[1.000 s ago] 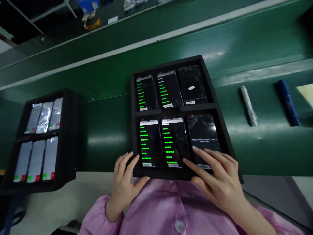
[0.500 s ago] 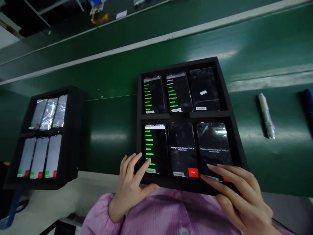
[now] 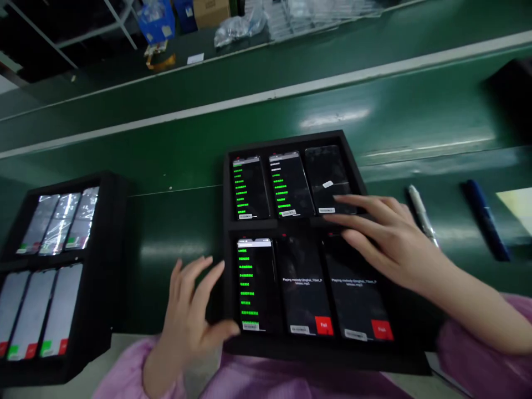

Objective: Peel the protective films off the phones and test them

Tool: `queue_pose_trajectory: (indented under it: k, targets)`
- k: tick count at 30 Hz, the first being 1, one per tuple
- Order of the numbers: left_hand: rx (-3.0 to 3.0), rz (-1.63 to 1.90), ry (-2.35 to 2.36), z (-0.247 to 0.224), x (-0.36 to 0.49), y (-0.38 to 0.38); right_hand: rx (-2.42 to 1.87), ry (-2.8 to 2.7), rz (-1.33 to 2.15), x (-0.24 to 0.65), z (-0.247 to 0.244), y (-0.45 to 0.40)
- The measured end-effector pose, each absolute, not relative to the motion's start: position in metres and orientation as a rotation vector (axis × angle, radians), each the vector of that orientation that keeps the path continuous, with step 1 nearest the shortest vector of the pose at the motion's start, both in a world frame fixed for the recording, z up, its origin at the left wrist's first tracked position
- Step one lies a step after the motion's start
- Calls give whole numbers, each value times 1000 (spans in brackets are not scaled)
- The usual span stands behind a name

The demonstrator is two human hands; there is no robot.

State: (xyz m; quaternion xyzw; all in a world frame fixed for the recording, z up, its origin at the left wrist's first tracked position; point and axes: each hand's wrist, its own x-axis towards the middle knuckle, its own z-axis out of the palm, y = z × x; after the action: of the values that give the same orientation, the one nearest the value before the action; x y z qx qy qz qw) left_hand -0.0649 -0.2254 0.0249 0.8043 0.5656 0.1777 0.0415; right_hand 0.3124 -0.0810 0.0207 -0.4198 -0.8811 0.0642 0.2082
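Observation:
A black tray [image 3: 249,226] in front of me holds several smartphones in two rows. My left hand [image 3: 189,313] is beside its left edge, fingers spread, holding nothing. Closest to it is the front-left phone [image 3: 260,282], which shows a list in green text. My right hand [image 3: 380,235] reaches over the tray's right side with fingers stretched out, its fingertips at the lower part of the dark back-right phone [image 3: 328,166]. The front-middle phone [image 3: 305,288] and front-right phone [image 3: 357,299] display "Playing melody" and a red Fail box; the hand partly covers the latter's top.
On the left stands a second black tray [image 3: 110,238] with several phones showing pale screens. To the right lie a white pen [image 3: 421,213], a blue marker [image 3: 484,219] and a yellowish paper [image 3: 517,205]. A blue bin [image 3: 155,22] and plastic bags [image 3: 241,27] are at the back.
My right hand has moved from the front-right phone up to the back-right phone. My left hand has drawn left, off the front-left phone. The camera view has shifted.

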Motion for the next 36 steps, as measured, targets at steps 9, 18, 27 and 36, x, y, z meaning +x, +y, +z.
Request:
queue_pose_trajectory:
  k: [9,18,27,36]
  targets:
    - [2293,464,1701,8,-61,-23,-1338,-2543,258,258,1,22]
    - [2290,691,1647,4,-71,-11,-1317,-2467,192,256,8,23]
    - [2329,672,1676,1,-79,-45,-1155,-2399,-97,266,15,1]
    - [2409,606,1725,1,-67,-34,-1252,-2248,-104,309,15,-36]
